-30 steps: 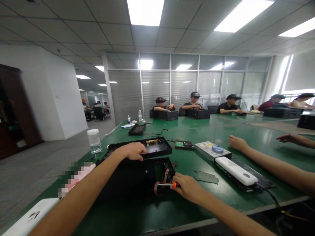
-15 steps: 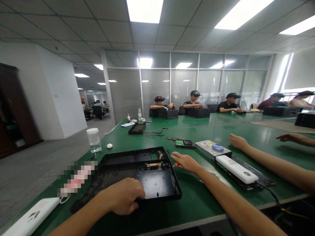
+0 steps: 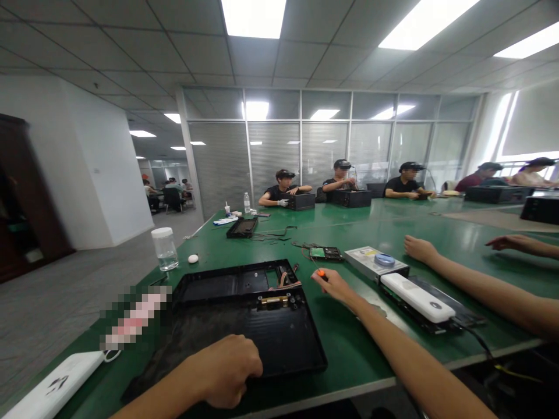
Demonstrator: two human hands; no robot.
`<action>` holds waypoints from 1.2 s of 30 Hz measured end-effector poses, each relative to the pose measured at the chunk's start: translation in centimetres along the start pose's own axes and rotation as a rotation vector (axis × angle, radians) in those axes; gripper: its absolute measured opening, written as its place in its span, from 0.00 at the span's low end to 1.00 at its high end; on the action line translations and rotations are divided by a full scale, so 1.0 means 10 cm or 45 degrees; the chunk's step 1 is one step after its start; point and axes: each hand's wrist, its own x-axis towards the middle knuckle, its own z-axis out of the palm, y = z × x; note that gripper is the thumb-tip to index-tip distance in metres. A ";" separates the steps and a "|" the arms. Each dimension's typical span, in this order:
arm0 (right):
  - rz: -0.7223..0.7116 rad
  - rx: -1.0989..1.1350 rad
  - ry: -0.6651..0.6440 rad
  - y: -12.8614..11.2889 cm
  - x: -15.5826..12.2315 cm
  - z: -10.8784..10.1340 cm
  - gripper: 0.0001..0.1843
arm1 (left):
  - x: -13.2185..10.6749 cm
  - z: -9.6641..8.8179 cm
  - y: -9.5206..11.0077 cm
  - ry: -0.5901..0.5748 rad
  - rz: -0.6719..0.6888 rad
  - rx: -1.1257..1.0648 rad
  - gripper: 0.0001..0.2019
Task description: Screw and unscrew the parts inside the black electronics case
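Note:
A black computer case (image 3: 209, 326) lies opened out on the green table in front of me. My left hand (image 3: 231, 369) is closed at its near edge, fingers curled over the rim; the fingertips are hidden. A brass-coloured part (image 3: 274, 300) sits near the case's inner right corner, with coloured wires (image 3: 286, 281) behind it. My right hand (image 3: 334, 285) is just right of the case, apart from it. It grips a screwdriver (image 3: 322, 273) by its orange-and-black handle, the thin shaft pointing up and away.
A green circuit board (image 3: 325, 253), a metal drive (image 3: 371, 262) with a blue roll (image 3: 384, 260), and a white device (image 3: 417, 297) stand right. A co-worker's hand (image 3: 419, 249) rests beyond them. Left are a clear jar (image 3: 165, 250) and a white power bank (image 3: 56, 381).
My left hand has drawn the near part of the case slightly towards me. My right hand has moved away from the case's edge, lifting the screwdriver so its shaft points upward.

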 end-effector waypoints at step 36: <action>0.042 0.220 0.050 -0.09 0.04 0.20 0.21 | 1.48 0.38 -0.75 0.614 0.326 0.178 0.09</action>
